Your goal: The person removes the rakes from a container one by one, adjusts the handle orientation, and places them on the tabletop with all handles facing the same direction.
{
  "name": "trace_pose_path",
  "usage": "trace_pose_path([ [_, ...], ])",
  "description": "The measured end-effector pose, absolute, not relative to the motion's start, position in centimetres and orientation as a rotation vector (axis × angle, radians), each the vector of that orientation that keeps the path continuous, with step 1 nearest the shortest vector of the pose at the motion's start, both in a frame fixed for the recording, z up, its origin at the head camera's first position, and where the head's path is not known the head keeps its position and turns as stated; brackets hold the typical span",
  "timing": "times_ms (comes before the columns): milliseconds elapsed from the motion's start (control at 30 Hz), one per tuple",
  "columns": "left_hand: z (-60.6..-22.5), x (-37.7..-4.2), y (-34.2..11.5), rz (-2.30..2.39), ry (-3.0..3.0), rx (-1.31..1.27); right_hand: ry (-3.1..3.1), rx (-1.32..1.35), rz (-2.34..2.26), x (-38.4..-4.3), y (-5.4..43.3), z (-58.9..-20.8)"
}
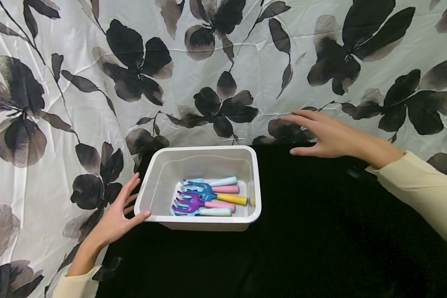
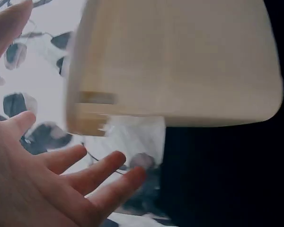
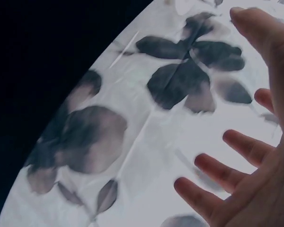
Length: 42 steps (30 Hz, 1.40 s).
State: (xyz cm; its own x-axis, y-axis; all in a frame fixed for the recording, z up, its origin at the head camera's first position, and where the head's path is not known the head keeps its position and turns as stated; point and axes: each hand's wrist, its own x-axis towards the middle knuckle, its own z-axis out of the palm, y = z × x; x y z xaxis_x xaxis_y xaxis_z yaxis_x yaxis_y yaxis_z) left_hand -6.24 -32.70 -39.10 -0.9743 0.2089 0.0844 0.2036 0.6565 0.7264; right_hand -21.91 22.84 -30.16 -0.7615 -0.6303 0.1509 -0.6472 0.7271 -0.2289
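A white plastic tub stands on the black surface. Inside lie several small hand rakes with curved tines, among them a purple-headed rake with a pink handle and a blue-headed rake with a yellow handle. My left hand is at the tub's left side, its thumb overlapping the near left rim in the head view. In the left wrist view the fingers are spread and apart from the tub wall. Off to the right, my right hand is held out with straight, spread fingers and holds nothing.
Behind and to the left hangs a white cloth printed with dark flowers. The black table surface extends in front of the tub and to its right. A dark wrist strap shows at the left sleeve.
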Motion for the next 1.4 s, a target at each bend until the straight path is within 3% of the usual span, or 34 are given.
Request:
trace_pose_path([
  [500,-44.9,-3.9,-32.2,1.883,2.535,0.394,-2.945,1.560,0.653,-23.0,11.9,-28.9],
  [867,-47.2,-4.0,-31.3,2.041,2.507,0.257,-3.199,1.837,0.607,-23.6,2.9,-33.5],
  [1067,-48.4,-4.1,-30.8,2.186,2.450,0.194,-3.343,1.885,0.484,-23.9,-0.9,-36.3],
  [1400,-49.0,-4.3,-30.6,2.320,2.398,0.243,-3.687,1.749,0.255,-23.1,-4.3,-39.9],
])
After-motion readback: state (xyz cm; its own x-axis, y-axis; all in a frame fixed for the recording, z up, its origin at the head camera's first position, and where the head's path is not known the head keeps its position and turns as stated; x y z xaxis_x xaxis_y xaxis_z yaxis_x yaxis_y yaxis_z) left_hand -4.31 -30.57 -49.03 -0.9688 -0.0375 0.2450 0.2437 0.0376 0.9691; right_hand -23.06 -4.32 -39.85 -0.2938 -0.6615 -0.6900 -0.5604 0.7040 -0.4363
